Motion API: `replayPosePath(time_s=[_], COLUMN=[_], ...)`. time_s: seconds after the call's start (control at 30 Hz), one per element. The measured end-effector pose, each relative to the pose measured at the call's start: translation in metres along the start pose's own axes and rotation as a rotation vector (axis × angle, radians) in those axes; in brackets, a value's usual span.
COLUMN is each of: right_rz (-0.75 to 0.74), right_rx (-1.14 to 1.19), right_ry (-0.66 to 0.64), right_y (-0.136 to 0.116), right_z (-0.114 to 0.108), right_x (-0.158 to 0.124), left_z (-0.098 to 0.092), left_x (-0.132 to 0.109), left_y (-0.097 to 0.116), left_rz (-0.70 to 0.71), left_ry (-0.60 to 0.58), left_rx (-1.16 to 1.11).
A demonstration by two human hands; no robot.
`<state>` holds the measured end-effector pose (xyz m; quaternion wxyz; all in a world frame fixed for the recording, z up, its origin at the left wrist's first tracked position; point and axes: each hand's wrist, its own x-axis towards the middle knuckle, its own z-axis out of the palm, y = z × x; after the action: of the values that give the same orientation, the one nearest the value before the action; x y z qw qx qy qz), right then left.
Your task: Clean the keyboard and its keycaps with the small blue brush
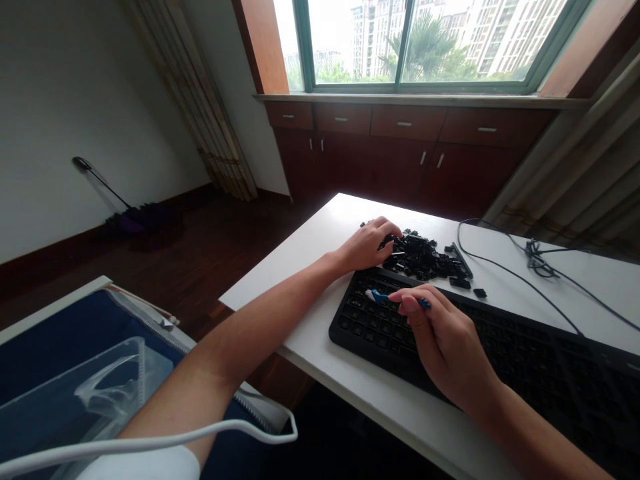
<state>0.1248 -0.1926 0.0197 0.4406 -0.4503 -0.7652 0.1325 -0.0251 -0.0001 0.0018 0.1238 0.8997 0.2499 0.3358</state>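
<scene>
In my right hand (445, 333) is a blue toothbrush (379, 296), pinched between the thumb and fingers. Its whitish bristle head is over the left end of a black keyboard (357, 330). That part of the keyboard has its keycaps off, showing rows of bare key sockets. My left hand (373, 243) rests at the left side of a heap of loose black keycaps (425, 257), thumb and fingers apart and touching the heap. Whether a keycap lies under its fingers cannot be seen.
The white table (300, 293) bears all of this. A black cable (530, 293) runs from the keyboard, with a tangled bundle (540, 257) at the right. At lower left are a blue fabric container (95, 313) with clear plastic and a white cable (240, 425).
</scene>
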Motion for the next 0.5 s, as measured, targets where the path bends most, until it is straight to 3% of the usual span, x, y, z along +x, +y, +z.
replayPosePath(time_s=[0.5], right_rz=[0.001], right_rx=[-0.050], right_ry=[0.022], right_y=[0.0021], right_z=[0.0024], right_x=[0.0009], left_z=[0.0010], left_x=[0.0001], left_y=[0.0006], left_rz=[-0.013], left_ry=[-0.008], left_rx=[-0.002])
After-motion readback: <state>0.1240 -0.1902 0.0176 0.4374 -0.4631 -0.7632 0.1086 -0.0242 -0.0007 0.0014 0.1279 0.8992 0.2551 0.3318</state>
